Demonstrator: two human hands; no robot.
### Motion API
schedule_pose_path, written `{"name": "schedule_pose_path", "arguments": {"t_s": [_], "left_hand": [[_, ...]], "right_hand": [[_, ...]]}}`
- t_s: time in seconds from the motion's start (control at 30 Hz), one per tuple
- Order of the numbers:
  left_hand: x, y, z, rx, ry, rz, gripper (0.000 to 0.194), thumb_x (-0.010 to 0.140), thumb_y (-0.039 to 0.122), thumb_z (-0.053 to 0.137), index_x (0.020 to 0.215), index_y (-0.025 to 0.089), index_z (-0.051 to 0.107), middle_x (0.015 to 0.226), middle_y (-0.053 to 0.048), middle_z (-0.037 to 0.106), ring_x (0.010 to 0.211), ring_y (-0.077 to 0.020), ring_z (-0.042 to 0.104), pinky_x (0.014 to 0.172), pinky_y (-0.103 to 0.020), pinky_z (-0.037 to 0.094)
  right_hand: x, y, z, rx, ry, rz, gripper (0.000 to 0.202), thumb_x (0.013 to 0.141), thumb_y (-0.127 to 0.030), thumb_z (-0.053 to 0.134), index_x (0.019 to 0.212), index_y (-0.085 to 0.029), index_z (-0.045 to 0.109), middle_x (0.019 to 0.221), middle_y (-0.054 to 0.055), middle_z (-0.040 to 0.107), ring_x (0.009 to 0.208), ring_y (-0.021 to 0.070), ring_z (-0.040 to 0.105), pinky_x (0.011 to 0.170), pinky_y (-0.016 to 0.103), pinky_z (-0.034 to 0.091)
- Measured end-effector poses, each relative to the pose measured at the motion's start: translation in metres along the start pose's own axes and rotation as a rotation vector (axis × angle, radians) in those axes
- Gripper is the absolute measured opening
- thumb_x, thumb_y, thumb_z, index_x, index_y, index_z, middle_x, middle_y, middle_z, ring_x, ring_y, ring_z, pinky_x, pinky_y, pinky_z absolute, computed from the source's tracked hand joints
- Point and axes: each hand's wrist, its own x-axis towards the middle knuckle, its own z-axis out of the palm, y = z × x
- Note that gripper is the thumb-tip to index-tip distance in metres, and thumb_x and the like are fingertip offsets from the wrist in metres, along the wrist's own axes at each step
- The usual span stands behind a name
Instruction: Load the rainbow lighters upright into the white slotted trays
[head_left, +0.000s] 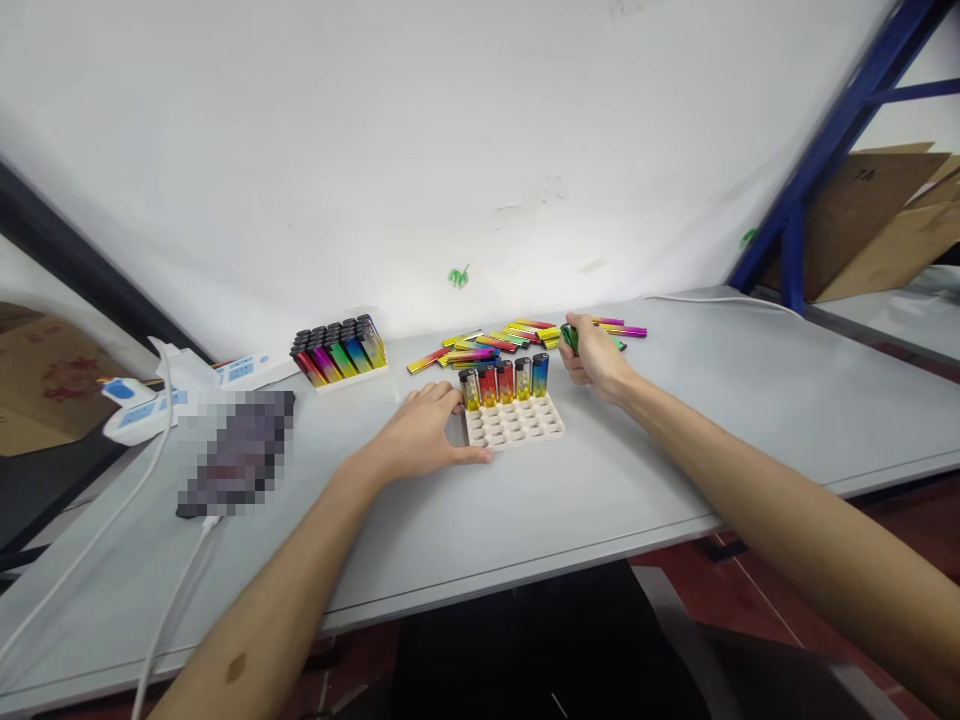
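Note:
My left hand (427, 428) grips the left side of a white lighter tray (517, 428), thumb along its front edge and fingers curled at the back corner. A row of several lighters (506, 382) stands upright in the tray's back holes, in clear-yellow, red-yellow and blue-yellow; the front holes show bare. To the right of the tray, my right hand (595, 357) is closed around a green lighter (570, 338), partly hidden by the fingers. Around that hand and behind the tray lies a loose pile of shiny coloured lighters (480, 345).
At the back left stands another tray packed with black-topped lighters (341, 350). Left of it are white power strips (142, 412), a pixelated dark device (240, 455) and a white cable (172, 590). Cardboard boxes (862, 220) sit beyond the blue frame (795, 230) at right.

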Motion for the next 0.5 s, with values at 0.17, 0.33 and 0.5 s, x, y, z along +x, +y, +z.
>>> {"name": "schedule_pose_path", "arguments": {"t_s": [0.17, 0.33, 0.5], "left_hand": [[0.0002, -0.0022, 0.0009, -0.002, 0.002, 0.003, 0.07, 0.067, 0.08, 0.065, 0.104, 0.021, 0.058, 0.114, -0.011, 0.061, 0.107, -0.0333, 0.055, 0.093, -0.045, 0.043], [-0.0004, -0.001, 0.0003, -0.009, 0.009, 0.007, 0.07, 0.068, 0.079, 0.065, 0.106, 0.021, 0.059, 0.114, -0.011, 0.061, 0.108, -0.0333, 0.055, 0.094, -0.045, 0.043], [-0.0005, 0.0006, -0.0001, 0.0, 0.006, 0.0, 0.069, 0.068, 0.078, 0.067, 0.105, 0.02, 0.058, 0.114, -0.011, 0.061, 0.106, -0.0329, 0.056, 0.094, -0.045, 0.043]], "right_hand": [[-0.0006, 0.0, 0.0007, 0.164, 0.037, -0.027, 0.041, 0.093, -0.051, 0.035, 0.061, -0.025, 0.03, 0.047, -0.009, 0.018, 0.04, 0.0081, 0.01, 0.039, 0.023, 0.011], [0.0006, -0.0002, 0.0019, 0.174, 0.087, 0.014, 0.049, 0.092, -0.062, 0.038, 0.061, -0.024, 0.032, 0.047, -0.009, 0.02, 0.039, 0.0075, 0.012, 0.039, 0.023, 0.011], [-0.0003, 0.0003, 0.0009, 0.172, 0.074, 0.006, 0.053, 0.091, -0.066, 0.039, 0.061, -0.024, 0.033, 0.048, -0.009, 0.02, 0.04, 0.0071, 0.013, 0.039, 0.023, 0.011]]}}
